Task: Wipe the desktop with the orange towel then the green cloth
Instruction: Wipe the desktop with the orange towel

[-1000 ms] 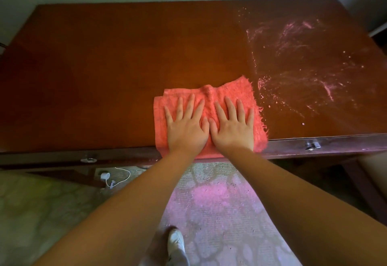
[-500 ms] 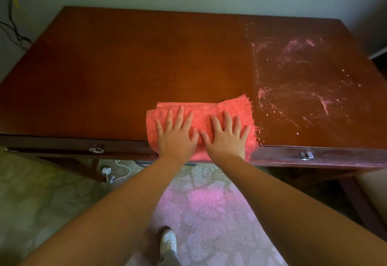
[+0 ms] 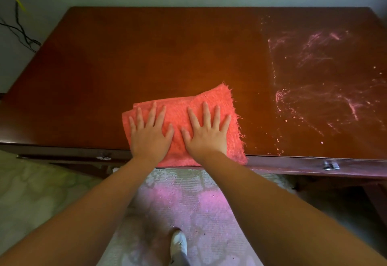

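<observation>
The orange towel (image 3: 182,105) lies folded on the brown desktop (image 3: 146,56), at the middle of its front edge, and its near side hangs slightly over that edge. My left hand (image 3: 149,133) and my right hand (image 3: 206,136) press flat on the towel side by side, fingers spread and pointing away from me. Neither hand curls around the fabric. Pale powder smears (image 3: 326,89) cover the right third of the desktop, a short gap to the right of the towel's frayed edge. No green cloth is in view.
Two metal drawer handles (image 3: 103,158) (image 3: 330,165) sit on the desk's front face. A wall runs behind the desk, and black cables (image 3: 18,31) hang at the far left. My white shoe (image 3: 178,244) stands on a pale rug (image 3: 184,198) below.
Both hands have slid the towel left along the front edge, away from the powder, and the hands now sit a little further apart on it.
</observation>
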Demonstrator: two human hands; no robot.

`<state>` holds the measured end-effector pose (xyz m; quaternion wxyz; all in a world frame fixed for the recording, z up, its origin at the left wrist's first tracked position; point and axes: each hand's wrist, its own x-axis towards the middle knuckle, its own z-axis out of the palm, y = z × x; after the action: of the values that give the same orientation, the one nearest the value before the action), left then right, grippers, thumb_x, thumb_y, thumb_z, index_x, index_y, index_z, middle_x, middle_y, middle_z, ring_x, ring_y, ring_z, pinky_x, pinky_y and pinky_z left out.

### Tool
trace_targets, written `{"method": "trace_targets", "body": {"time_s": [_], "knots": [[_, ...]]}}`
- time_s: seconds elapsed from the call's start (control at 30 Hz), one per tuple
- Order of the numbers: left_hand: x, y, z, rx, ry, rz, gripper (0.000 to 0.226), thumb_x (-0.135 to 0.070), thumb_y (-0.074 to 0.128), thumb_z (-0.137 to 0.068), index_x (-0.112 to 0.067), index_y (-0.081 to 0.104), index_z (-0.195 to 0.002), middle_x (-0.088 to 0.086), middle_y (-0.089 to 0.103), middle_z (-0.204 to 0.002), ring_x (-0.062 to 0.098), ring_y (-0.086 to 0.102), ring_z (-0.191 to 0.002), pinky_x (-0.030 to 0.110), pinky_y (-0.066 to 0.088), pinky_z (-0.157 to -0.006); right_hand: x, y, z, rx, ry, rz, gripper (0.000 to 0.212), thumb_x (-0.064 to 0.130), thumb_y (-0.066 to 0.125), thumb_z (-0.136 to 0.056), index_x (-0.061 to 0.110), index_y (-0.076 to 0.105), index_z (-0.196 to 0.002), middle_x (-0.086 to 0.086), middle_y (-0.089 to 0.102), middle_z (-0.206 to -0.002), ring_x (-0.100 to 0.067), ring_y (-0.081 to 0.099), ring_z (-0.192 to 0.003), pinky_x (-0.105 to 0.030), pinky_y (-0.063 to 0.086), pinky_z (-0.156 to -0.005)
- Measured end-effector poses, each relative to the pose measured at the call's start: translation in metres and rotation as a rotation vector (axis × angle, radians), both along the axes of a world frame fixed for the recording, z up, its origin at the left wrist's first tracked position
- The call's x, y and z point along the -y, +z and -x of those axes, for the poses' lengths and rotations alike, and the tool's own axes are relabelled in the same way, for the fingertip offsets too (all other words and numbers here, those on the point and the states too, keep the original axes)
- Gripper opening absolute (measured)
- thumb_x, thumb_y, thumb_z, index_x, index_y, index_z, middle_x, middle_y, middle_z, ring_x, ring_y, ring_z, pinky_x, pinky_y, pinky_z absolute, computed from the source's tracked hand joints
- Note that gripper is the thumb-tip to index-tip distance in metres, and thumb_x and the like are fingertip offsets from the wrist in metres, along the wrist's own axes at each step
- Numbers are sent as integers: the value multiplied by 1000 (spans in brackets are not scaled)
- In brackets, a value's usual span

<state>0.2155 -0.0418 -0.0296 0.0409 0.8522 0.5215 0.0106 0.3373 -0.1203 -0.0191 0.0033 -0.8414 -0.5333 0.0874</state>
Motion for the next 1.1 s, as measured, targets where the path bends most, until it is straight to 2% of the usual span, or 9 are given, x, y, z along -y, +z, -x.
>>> {"method": "trace_targets", "body": {"time_s": [0.13,0.33,0.43,0.5,0.6,0.77,0.87,1.0,1.1], "knots": [[19,-3,-14,10,62,1,58,-47,24,-97,-30,7,-151,-1,-3,-160,37,-7,-145,52,-6,-117,11,-2,-17,-2,72,-13,59,58,8,-96,38,-6,-150,-2,-16,-159,-34,-18,-144,-59,-12,-112],[59,-2,-61,24,26,26,64,-49,11,-93,-23,5,-151,6,-4,-160,41,-6,-144,56,-7,-115,49,-4,-63,10,65,-36,60,57,5,-94,38,-2,-151,3,-13,-160,-28,-15,-146,-52,-12,-115],[84,0,-93,48,-21,36,84,-51,-6,-75,-19,9,-151,10,1,-159,43,-3,-143,57,-8,-113,76,-5,-90,19,11,-38,65,58,-1,-89,38,-2,-150,3,-11,-160,-27,-13,-146,-51,-11,-116],[99,-1,-116,55,-55,51,86,-50,-3,-73,-17,15,-151,13,7,-158,45,1,-143,59,-5,-112,96,-5,-109,28,-36,-34,72,59,-8,-82,38,-3,-150,4,-10,-160,-27,-12,-146,-50,-11,-116],[123,-1,-151,81,-101,37,78,-47,13,-78,-11,35,-144,18,26,-153,49,19,-139,65,8,-110,125,-6,-137,49,-99,-23,79,59,-14,-74,38,-6,-149,4,-12,-160,-26,-13,-146,-50,-10,-117],[148,3,-192,75,-120,96,91,-50,-5,-68,-15,7,-151,15,-1,-158,45,-7,-142,60,-13,-110,155,-3,-168,26,-188,-10,77,62,-14,-75,39,-9,-149,3,-15,-159,-27,-15,-146,-51,-11,-116],[144,3,-198,38,-99,91,81,-50,2,-77,-17,2,-151,14,-6,-159,44,-11,-142,62,-12,-109,151,-3,-172,24,-214,10,67,61,-6,-85,39,-11,-148,0,-18,-159,-31,-17,-145,-55,-11,-115],[128,4,-203,32,-106,115,78,-52,10,-81,-21,-1,-151,10,-12,-158,43,-14,-142,62,-12,-109,134,-3,-175,39,-243,7,80,61,-18,-73,38,-11,-149,-2,-17,-159,-35,-17,-144,-59,-11,-113],[114,4,-209,40,-112,107,77,-53,10,-82,-23,-1,-151,9,-14,-158,42,-14,-142,62,-11,-110,121,-4,-183,42,-245,-4,80,61,-17,-73,38,-10,-149,-3,-15,-159,-36,-16,-144,-60,-10,-112]]}}
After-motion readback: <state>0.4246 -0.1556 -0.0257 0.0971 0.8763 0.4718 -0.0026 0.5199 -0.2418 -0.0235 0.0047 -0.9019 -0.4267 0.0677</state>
